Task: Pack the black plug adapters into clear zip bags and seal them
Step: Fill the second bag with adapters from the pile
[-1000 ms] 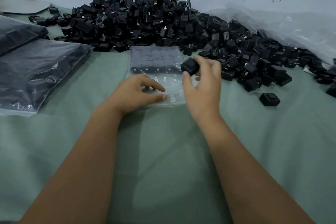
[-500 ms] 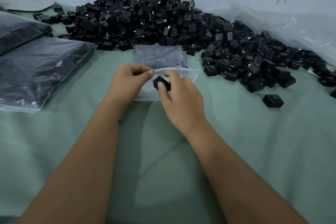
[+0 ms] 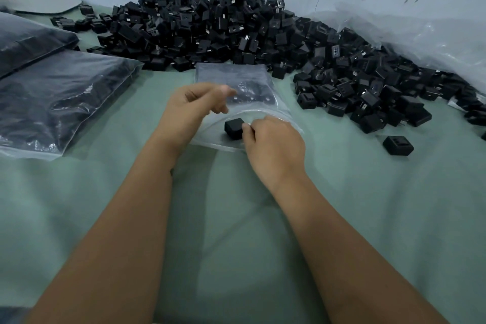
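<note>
Pinching bag mouth (image 3: 260, 113): left hand (image 3: 189, 110) | right hand (image 3: 273, 144) grips adapter (image 3: 234, 128) | writing unreadable

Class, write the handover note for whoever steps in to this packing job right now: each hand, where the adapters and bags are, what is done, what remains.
Left hand pinches the upper lip of the clear zip bag, holding its mouth open.
Right hand holds one black adapter at the bag's mouth.
Done: a row of adapters already lies deep in this bag; filled bags lie to the left.
Left: push this adapter in, keep filling from the loose pile, then seal.
</note>
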Demonstrator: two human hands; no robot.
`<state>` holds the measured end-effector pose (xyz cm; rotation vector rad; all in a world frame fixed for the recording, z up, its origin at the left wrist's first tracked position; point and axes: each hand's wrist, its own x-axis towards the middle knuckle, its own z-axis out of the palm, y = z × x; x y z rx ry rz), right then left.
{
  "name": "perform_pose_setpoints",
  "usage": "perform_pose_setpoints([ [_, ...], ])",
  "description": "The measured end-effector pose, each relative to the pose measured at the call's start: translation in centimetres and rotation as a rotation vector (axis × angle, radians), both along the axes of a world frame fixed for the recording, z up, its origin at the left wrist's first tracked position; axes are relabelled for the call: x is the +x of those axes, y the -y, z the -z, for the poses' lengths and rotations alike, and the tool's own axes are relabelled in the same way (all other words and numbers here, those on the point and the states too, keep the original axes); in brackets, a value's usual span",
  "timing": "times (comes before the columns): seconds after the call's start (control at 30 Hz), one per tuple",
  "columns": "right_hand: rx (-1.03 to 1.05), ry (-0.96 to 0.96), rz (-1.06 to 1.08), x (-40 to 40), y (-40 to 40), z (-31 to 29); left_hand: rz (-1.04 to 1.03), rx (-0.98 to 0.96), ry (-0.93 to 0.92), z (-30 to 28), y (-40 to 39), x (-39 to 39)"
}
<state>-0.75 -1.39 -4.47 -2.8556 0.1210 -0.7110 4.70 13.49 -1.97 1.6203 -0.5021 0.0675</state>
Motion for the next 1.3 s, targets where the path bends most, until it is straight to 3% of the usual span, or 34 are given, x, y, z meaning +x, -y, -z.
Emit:
perform_pose_setpoints([
  [0.17, 0.109, 0.019, 0.009, 0.1, 0.0, 0.1, -0.467, -0.155, -0.24, 0.4, -0.8, 1.2],
  [0.27, 0.218, 0.011, 0.009, 0.0, -0.2, 0.0, -0.596, -0.189, -0.311, 0.6, -1.2, 1.8],
  [0.43, 0.298, -0.07, -0.17, -0.1, -0.6, 0.0, -0.573, -0.052, -0.288, 1.3, -0.8, 1.8],
  [0.7, 0.382, -0.116, -0.287, -0.3, -0.7, -0.1, -0.695, 0.045, -0.275, 1.9, -1.1, 2.0],
  [0.9, 0.207, -0.143, -0.326, -0.1, -1.2, -0.1, -0.682, 0.339, -0.207, 2.3, -1.1, 2.2],
  [1.13, 0.098, -0.291, -0.337, 1.2, -1.8, -0.4, -0.668, 0.512, -0.167, 2.4, -1.2, 2.4],
  [1.3, 0.081, -0.286, -0.396, 2.3, -2.4, -0.3, -0.653, 0.558, -0.15, 2.6, -1.2, 2.8],
])
